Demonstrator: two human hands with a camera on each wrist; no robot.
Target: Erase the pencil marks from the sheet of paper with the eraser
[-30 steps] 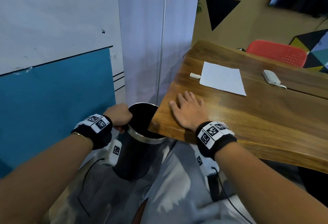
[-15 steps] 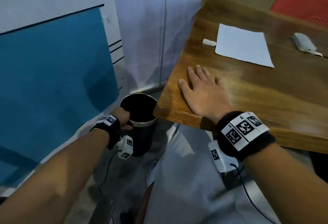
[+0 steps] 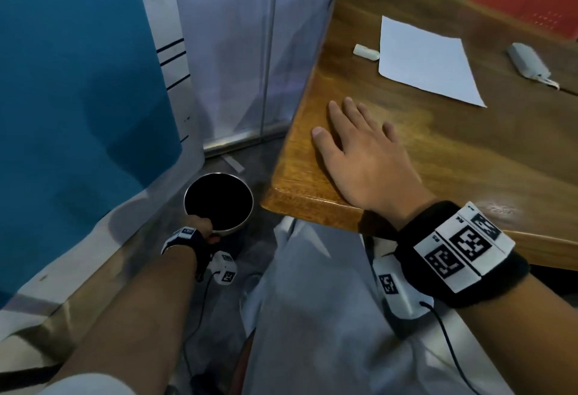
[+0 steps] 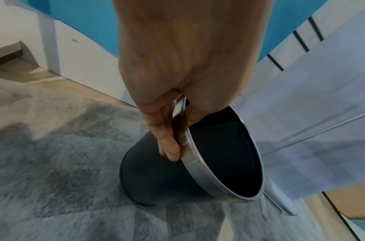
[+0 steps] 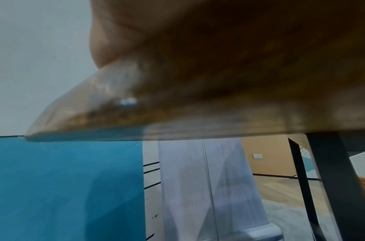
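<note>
A white sheet of paper [image 3: 427,61] lies on the wooden table [image 3: 469,157], with a small white eraser [image 3: 366,51] just left of it. My right hand [image 3: 359,147] rests flat on the table's near left corner, fingers straight, well short of the paper. Down at floor level beside the table, my left hand [image 3: 203,227] grips the metal rim of a dark round bin [image 3: 219,202]. In the left wrist view the fingers [image 4: 169,140] curl over the bin [image 4: 208,163] rim, thumb inside. No pencil marks show on the paper from here.
A grey-white device [image 3: 528,61] with a cord lies on the table right of the paper. A red chair [image 3: 525,0] stands behind the table. A blue and white wall panel [image 3: 78,82] and a curtain [image 3: 250,50] close the left side. Grey carpet [image 4: 53,163] covers the floor.
My left hand has lowered the bin from table height down to the floor. My right hand stayed flat on the table corner. The head view tilted downward.
</note>
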